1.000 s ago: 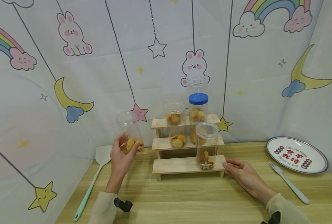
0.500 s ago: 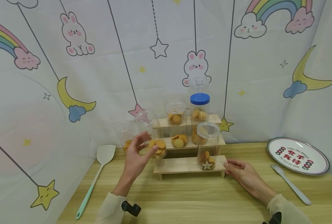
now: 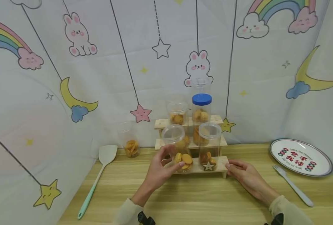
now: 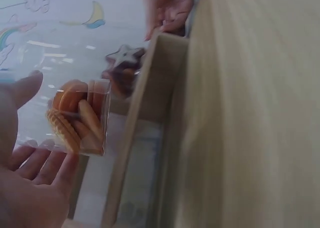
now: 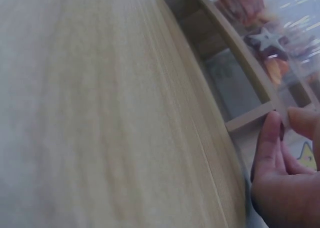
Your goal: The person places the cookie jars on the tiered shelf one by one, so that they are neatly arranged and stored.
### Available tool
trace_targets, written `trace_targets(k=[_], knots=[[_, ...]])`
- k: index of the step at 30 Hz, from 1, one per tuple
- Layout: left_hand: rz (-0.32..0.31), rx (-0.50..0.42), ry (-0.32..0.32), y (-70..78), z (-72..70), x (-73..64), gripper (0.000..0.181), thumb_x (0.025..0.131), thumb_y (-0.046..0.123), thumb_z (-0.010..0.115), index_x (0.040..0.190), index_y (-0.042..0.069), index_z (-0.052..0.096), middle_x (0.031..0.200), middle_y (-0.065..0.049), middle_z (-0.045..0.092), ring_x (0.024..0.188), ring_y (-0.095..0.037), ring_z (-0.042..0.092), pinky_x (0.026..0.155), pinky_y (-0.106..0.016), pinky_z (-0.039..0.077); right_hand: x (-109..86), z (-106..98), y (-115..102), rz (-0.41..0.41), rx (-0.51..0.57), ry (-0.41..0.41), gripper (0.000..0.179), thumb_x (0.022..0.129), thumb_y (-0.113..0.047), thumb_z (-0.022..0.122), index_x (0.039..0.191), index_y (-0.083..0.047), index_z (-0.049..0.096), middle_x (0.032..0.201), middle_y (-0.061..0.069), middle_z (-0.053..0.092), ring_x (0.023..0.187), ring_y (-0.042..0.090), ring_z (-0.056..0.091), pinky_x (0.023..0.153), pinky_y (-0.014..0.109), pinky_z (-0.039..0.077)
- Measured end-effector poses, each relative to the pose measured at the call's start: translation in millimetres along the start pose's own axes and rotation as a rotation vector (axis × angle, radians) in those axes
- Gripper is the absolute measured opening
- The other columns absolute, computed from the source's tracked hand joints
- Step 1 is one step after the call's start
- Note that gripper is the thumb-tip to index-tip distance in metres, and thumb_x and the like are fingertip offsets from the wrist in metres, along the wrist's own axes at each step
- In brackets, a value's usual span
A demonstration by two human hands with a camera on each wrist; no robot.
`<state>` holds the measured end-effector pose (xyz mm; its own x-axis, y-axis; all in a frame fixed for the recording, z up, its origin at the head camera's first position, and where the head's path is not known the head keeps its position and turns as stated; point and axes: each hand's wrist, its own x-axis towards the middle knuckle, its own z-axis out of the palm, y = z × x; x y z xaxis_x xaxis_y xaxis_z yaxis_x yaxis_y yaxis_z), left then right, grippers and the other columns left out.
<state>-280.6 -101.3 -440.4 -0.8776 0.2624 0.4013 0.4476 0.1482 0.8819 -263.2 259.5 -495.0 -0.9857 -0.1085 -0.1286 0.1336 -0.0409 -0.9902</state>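
Note:
My left hand (image 3: 158,170) grips a clear plastic jar (image 3: 180,151) of cookies, fingers and thumb round its sides. In the left wrist view the jar's square-edged base (image 4: 95,118) is close over the lowest step of a three-tier wooden stand (image 3: 222,162). Beside it on that step stands a clear jar with a star (image 3: 208,147) and a few cookies. My right hand (image 3: 246,178) pinches the right end of the lowest step between thumb and fingers. Behind, on the upper steps, stand more cookie jars (image 3: 177,115), and a blue lid (image 3: 201,99) shows among them.
Another cookie jar (image 3: 130,147) stands on the wooden table (image 3: 200,197) left of the stand. Farther left lies a spatula (image 3: 99,168) with a mint handle. A fork (image 3: 293,186) and a white plate (image 3: 301,168) are at the right. A printed cloth (image 3: 113,78) hangs behind.
My left hand has carried the jar rightward from beside the other jar at the left to the lowest step. My right hand keeps its hold on the step's end.

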Motion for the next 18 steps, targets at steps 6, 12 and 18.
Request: trace_targets(k=[6, 12, 18], knots=[[-0.02, -0.004, -0.01, -4.6, 21.9, -7.4, 0.067, 0.093, 0.02, 0.089, 0.151, 0.018, 0.057, 0.147, -0.004, 0.062, 0.138, -0.021, 0.06, 0.115, -0.036, 0.057, 1.0, 1, 0, -0.008, -0.002, -0.002, 0.071, 0.112, -0.024, 0.064, 0.162, 0.014, 0.031, 0.159, 0.021, 0.044, 0.116, -0.001, 0.065, 0.103, 0.021, 0.059], [0.009, 0.023, 0.001, -8.4, 26.4, -7.7, 0.067, 0.091, 0.017, 0.09, 0.15, 0.016, 0.058, 0.148, -0.005, 0.063, 0.138, -0.023, 0.061, 0.114, -0.033, 0.057, 0.9, 3, 0, -0.011, -0.004, -0.002, 0.07, 0.112, -0.024, 0.064, 0.162, 0.014, 0.031, 0.162, 0.024, 0.041, 0.115, -0.002, 0.064, 0.103, 0.02, 0.059], [0.047, 0.087, 0.012, -12.3, 25.8, -6.2, 0.071, 0.09, 0.012, 0.09, 0.154, 0.012, 0.058, 0.143, -0.013, 0.062, 0.134, -0.03, 0.064, 0.109, -0.03, 0.059, -0.2, 1, 1, -0.009, 0.002, -0.004, 0.071, 0.112, -0.024, 0.063, 0.162, 0.014, 0.029, 0.166, 0.025, 0.036, 0.115, -0.003, 0.064, 0.102, 0.02, 0.059]])
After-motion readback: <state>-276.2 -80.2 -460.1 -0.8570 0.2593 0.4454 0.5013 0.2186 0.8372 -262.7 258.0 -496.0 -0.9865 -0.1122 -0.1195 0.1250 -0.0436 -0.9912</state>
